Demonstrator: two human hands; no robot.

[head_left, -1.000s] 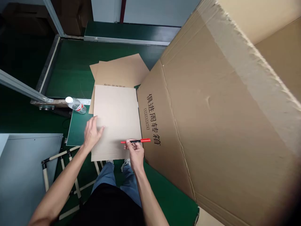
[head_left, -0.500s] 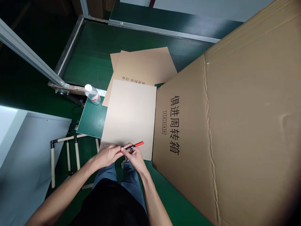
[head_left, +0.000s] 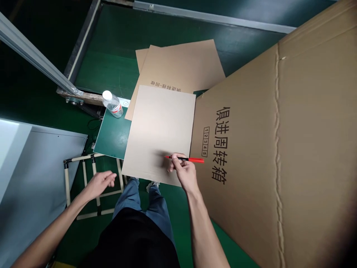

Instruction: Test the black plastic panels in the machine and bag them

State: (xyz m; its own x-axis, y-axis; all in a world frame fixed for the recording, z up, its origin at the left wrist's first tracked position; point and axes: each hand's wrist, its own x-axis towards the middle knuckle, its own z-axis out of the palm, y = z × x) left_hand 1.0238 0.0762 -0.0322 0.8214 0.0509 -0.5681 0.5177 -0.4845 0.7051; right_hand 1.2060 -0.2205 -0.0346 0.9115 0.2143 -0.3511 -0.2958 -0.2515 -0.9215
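My right hand (head_left: 184, 169) holds a red-and-black marker pen (head_left: 196, 160) over the lower right part of a plain cardboard sheet (head_left: 158, 123). The marker lies nearly level, its narrow red tip pointing left and its thicker red end right. Whether the tip touches the cardboard I cannot tell. Off the sheet's lower left corner, my left hand (head_left: 100, 183) hangs in the air with its fingers curled closed. Anything inside those fingers is hidden. Beneath the plain sheet's far edge lies a printed cardboard sheet (head_left: 181, 63), with another one partly under it.
A large cardboard box (head_left: 245, 123) with black printing stands close on the right. On the green surface (head_left: 113, 139) at left is a clear bottle (head_left: 113, 105) with a white cap. A pale tube frame (head_left: 67, 186) and a grey panel (head_left: 41, 186) stand lower left.
My hands have come apart: the left moved left off the sheet, the right moved right and up with the marker. The marker's red tip now shows free of the left hand. My view has shifted.
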